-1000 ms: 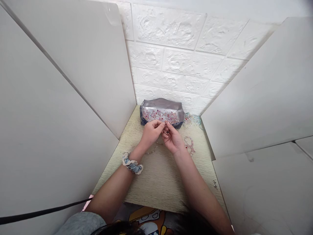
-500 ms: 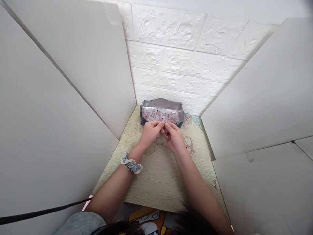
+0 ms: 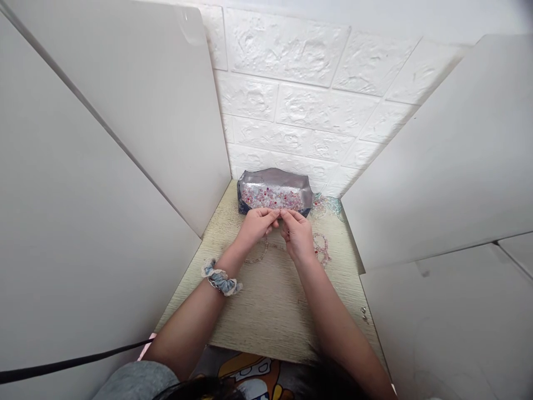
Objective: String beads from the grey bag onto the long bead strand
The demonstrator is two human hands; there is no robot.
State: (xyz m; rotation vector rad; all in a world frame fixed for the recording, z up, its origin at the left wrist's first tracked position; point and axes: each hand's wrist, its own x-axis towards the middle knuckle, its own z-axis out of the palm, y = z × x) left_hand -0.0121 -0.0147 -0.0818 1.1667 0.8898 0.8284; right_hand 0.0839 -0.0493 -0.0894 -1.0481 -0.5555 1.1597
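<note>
looking forward and down from the head camera: a pale wood-grain desk (image 3: 266, 316) stands boxed in by a white left board (image 3: 104, 166) and a white right board (image 3: 433, 150), with a white embossed brick wall (image 3: 291, 94) behind it.

both forearms reach in from the bottom edge toward the middle of the desk. the person's left hand (image 3: 256, 225) and right hand (image 3: 297, 236) meet just in front of a silver foil bag (image 3: 275, 183). each hand makes a narrow grip, thumb and fingers pinched together, and the fingertips (image 3: 278, 213) of the two hands nearly touch. whatever they pinch is too small to make out.

the bag lies at the back of the desk, by the wall, with a heap of pink, red and clear beads (image 3: 272, 197) showing across its middle. a loose pile of pale beads (image 3: 327, 205) lies just to its right. a loop of pink beads (image 3: 320, 248) lies beside the right hand, and a thin beaded strand (image 3: 258, 253) curves just below the left hand. a few small metal bits (image 3: 364, 314) sit near the desk's right edge.

a blue scrunchie with lace edging (image 3: 220, 279) circles the left wrist. along the bottom are a grey sleeve (image 3: 135, 383), a black cord (image 3: 62, 364) and a cartoon print (image 3: 250, 378).
</note>
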